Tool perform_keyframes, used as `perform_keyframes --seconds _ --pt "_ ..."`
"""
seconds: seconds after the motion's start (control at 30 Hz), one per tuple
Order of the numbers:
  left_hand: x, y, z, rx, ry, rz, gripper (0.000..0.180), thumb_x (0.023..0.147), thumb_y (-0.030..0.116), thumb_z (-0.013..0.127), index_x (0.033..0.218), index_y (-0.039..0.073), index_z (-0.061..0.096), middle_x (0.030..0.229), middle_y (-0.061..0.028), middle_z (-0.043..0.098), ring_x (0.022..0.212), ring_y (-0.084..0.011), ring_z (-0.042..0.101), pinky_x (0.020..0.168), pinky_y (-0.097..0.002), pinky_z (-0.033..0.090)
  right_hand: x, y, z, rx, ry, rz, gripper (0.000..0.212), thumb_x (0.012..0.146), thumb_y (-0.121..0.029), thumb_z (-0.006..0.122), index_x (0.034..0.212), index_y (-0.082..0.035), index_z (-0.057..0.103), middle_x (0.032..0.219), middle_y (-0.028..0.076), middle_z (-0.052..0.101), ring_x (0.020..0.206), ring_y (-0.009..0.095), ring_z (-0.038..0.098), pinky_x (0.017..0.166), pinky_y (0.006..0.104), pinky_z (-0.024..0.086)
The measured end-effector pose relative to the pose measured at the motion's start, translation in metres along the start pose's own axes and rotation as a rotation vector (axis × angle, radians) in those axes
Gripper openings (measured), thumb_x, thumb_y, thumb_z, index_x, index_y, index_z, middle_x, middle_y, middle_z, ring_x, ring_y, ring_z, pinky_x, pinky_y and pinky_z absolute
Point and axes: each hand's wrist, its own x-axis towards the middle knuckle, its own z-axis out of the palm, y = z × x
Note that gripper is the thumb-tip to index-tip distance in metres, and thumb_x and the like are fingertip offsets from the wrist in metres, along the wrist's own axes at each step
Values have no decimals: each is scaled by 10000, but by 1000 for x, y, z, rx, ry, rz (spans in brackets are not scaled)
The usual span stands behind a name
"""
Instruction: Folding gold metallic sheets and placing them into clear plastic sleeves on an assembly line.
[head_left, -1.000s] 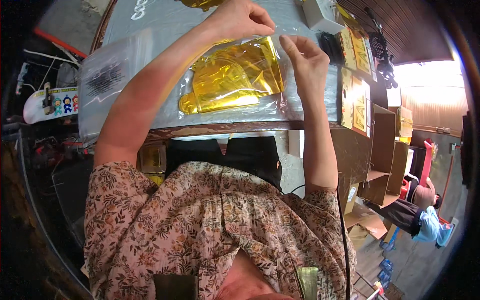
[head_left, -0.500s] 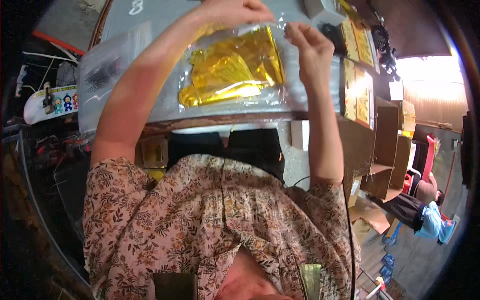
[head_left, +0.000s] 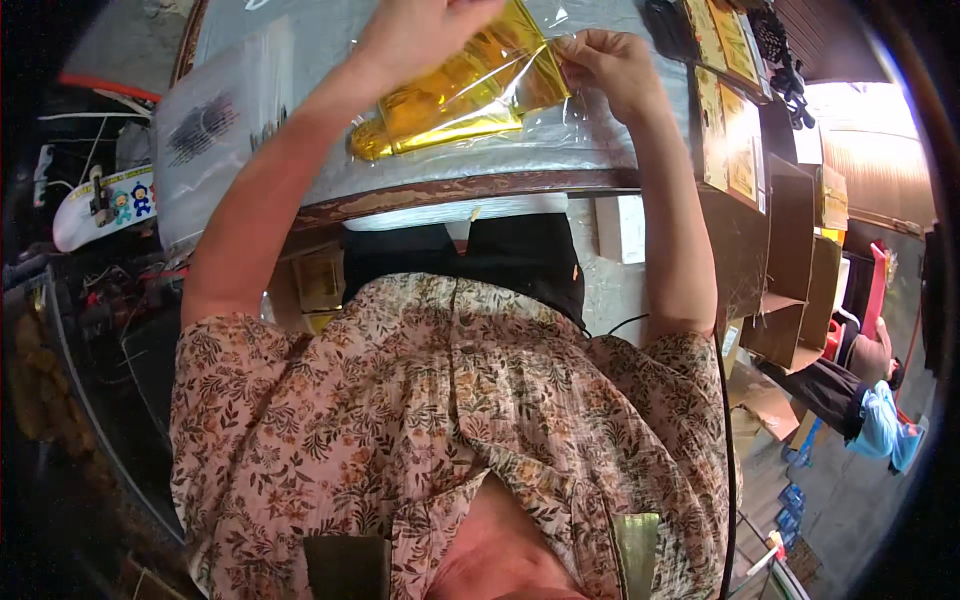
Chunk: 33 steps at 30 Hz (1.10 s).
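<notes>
On the grey-covered table lies a shiny gold foil item [head_left: 465,100] inside a clear plastic bag [head_left: 590,125]. Glare on the film hides some of its outline. The thumb and fingers of my right hand [head_left: 612,68] are closed on the bag's right edge. My left hand [head_left: 415,38] is over the upper left part of the bag. Motion smears its fingers near the top of the picture, so their grip cannot be made out.
Clear plastic bags with dark print [head_left: 215,130] lie at the table's left. Yellow printed boxes [head_left: 728,140] stand along the right side, beside open cardboard cartons [head_left: 790,260]. A skateboard [head_left: 100,210] is at far left. Another person [head_left: 860,385] is in the right background.
My left hand has drawn back toward the left from the bag's upper edge. The bag's right side has tilted upward, with my right hand still pinching it. The whole view has shifted slightly.
</notes>
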Motion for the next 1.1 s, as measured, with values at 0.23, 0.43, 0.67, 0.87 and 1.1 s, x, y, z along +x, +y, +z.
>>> perform_keyframes --seconds 0.23,0.43,0.67,0.87,1.1 --pt "-60 -15 36 169 16 221 331 896 228 750 1143 26 659 1043 -111 633 899 -258 658 824 -334 531 0 -2 2 -8 3 0 246 976 -233 694 957 8 741 832 39 714 725 94 648 687 243 543" --pt "-62 -33 46 140 32 330 410 870 211 780 1200 22 625 1155 -123 596 1003 -272 631 872 -370 526 -12 -11 13 -851 363 -249 221 923 -111 674 1129 -48 722 995 107 747 855 252 722 752 333 562" --pt "-49 -41 16 111 -170 431 446 848 220 788 1207 22 612 1220 -121 597 1127 -288 614 994 -369 499 -12 -8 25 -1034 -126 -838 510 883 -39 648 1368 -191 597 1452 63 540 1211 299 591 1001 407 474" --pt "-41 -44 -11 108 -335 342 474 859 198 759 1279 53 596 1328 -90 589 1170 -276 611 1028 -368 487 -26 -22 36 -1197 -205 -897 407 872 -91 708 1266 -165 643 1260 23 632 1133 233 598 1001 404 441" --pt "-33 -67 26 534 -172 387 513 1077 400 387 1523 154 444 1599 -33 399 1482 -221 345 1223 -464 216 -27 -34 39 -1267 -206 -904 372 858 -111 715 1220 -168 657 1180 28 628 1093 230 592 1043 420 400"
